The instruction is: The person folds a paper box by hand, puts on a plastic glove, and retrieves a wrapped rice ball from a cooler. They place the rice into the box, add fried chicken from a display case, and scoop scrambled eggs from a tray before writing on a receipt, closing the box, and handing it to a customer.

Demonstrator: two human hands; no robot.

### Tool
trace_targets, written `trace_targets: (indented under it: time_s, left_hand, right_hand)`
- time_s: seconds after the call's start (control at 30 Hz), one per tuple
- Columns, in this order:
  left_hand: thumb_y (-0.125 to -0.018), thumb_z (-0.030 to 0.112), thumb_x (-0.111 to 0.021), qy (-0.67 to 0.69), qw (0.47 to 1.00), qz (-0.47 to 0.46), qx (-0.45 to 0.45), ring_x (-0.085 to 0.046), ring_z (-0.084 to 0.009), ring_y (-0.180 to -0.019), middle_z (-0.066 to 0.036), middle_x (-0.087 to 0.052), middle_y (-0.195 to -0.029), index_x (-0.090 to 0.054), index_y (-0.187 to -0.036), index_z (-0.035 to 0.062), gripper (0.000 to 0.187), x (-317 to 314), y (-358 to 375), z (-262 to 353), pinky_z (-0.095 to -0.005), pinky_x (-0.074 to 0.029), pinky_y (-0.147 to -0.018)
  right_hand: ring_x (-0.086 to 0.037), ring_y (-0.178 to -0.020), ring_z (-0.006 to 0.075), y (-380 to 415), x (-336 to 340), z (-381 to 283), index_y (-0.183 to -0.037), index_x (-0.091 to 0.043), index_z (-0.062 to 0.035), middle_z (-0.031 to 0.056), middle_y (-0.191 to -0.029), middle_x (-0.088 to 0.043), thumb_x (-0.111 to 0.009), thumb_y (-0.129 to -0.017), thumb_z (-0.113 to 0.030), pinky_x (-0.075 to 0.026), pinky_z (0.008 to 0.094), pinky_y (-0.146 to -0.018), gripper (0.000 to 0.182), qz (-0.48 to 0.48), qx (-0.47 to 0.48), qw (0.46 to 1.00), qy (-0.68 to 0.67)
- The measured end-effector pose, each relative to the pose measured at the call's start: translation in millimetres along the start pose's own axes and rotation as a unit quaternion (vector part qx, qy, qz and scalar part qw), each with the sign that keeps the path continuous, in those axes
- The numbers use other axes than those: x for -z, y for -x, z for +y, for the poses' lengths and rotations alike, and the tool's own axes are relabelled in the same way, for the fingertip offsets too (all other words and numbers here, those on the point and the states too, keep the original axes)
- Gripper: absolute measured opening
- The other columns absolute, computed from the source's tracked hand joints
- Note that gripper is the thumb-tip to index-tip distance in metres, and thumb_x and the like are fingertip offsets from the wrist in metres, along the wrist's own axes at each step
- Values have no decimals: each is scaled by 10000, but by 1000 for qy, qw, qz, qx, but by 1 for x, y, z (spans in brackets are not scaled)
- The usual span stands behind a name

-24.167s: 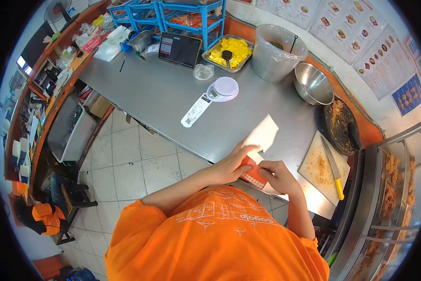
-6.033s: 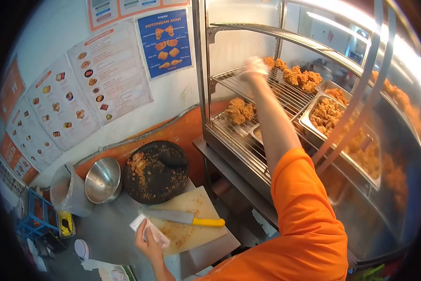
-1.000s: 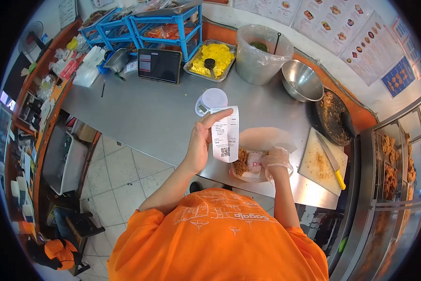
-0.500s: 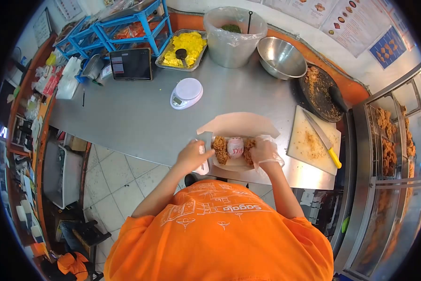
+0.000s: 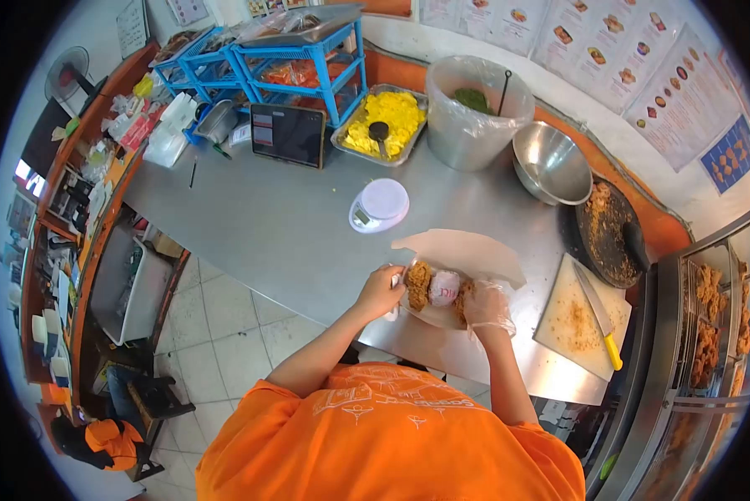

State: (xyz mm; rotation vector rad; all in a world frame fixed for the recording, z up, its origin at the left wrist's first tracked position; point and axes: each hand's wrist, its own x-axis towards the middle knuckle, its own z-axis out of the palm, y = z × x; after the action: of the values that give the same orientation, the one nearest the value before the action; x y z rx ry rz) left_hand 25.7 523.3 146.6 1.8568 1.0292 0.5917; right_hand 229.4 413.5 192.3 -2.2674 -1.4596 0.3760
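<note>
"Head view: where is the receipt (image 5: 394, 306) held?"
"Low in the curled left hand (image 5: 380, 292), at the left side of the open box (image 5: 467, 252); it is no longer raised."
"And the right hand (image 5: 488, 309)?"
"Gloved, it is placed at the box's right end, by fried chicken (image 5: 463, 302); its grip cannot be told."
"The box?"
"It is set on the table's (image 5: 266, 225) near side."

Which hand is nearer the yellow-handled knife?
Right. Right hand is at the right end of the box, knife off to its right; left hand is at the left end, farther away.
</note>
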Motion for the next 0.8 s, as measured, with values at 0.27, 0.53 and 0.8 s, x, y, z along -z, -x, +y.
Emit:
trace_targets:
  time_s: [0.27,0.53,0.8]
  left_hand:
    - [-761,-89,-497,123,992,15,-16,-628,-270,-845,-157,-632,-987,-659,-1042,26,344,129,-18,-45,-303,-487,-743]
    - [-707,-115,-459,120,988,93,-40,-612,-220,-842,-138,-599,-917,-656,-1014,11,386,240,-34,-103,-277,-473,-702]
    - [-769,-69,-494,298,953,27,46,-594,-179,-865,-99,-594,-946,-649,-1041,-7,319,236,-65,-137,-260,-467,-764]
  right_hand:
    - [-629,-904,320,-89,80,-192,-1105,-616,-52,181,-988,-647,-623,-781,-225,-492,398,-797,368,143,49,988,-39]
    - [-561,-1044,391,-334,-103,-211,-1244,-501,-26,230,-1215,-522,-558,-813,-161,-459,412,-909,454,63,59,985,147]
    - [-545,-1104,362,-383,-129,-177,-1386,-334,-76,219,-1262,-492,-470,-840,-96,-448,407,-953,563,-14,19,977,210]
